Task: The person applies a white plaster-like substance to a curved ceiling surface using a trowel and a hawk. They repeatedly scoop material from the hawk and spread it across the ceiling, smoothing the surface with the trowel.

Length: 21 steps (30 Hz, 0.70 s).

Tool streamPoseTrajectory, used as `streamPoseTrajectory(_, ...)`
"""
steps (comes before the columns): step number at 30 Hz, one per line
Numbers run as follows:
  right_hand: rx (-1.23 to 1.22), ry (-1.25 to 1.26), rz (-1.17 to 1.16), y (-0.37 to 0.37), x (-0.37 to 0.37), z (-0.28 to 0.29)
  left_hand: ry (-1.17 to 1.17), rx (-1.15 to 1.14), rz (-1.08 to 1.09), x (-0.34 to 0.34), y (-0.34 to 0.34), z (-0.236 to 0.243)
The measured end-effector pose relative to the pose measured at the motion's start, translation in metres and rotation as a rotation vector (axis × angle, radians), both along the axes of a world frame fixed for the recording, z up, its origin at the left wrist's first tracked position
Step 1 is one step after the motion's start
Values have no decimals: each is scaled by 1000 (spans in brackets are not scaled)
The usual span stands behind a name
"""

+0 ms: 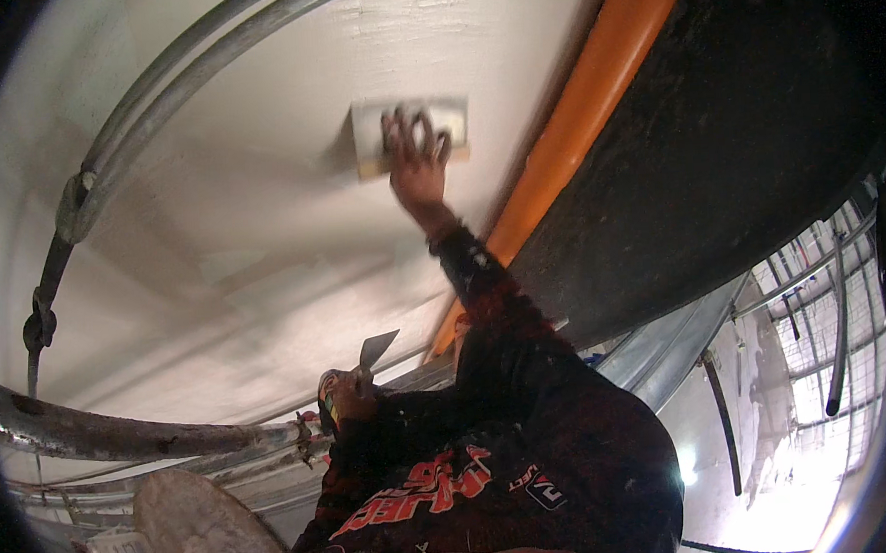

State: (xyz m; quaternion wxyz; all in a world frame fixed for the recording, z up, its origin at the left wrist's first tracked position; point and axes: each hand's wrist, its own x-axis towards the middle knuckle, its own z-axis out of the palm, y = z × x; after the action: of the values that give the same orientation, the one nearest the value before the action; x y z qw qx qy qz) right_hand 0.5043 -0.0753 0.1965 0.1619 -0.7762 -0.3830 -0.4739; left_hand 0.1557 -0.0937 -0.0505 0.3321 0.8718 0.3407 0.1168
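Observation:
My right hand (418, 168) reaches up and presses a wide rectangular filling blade (365, 130) against a pale plastered surface (257, 166). Its fingers spread over the blade's face, and a tan strip runs along the blade's lower edge. Hand and blade are slightly smeared by motion. Lower and to the left, close to my chest, my left hand (353, 397) is closed round a putty knife (378, 348), whose flared blade points up and right. A small multicoloured striped thing lies against that hand; I cannot make out what it is.
An orange tube (584, 99) runs diagonally beside the surface, bordering a dark panel (698, 163). Bent metal tubes (144, 122) arch at upper left. A thick worn pipe (121, 434) crosses at lower left, above a rounded beige object (206, 529). Hanging black tubes (721, 422) are at right.

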Motion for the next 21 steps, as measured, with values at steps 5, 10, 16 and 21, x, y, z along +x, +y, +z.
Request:
streamPoseTrajectory(5,-191,550,337,-24,-81,-79,-266,-9,21,-40,34,-51)
streamPoseTrajectory(10,-291,619,1134,-91,-128,-151,64,91,-641,-45,55,44)
streamPoseTrajectory(16,-710,656,1352,-186,-156,-82,83,69,-758,-51,71,83)
streamPoseTrajectory(21,-558,992,1036,-234,-82,-151,-1,127,-559,-31,50,164)
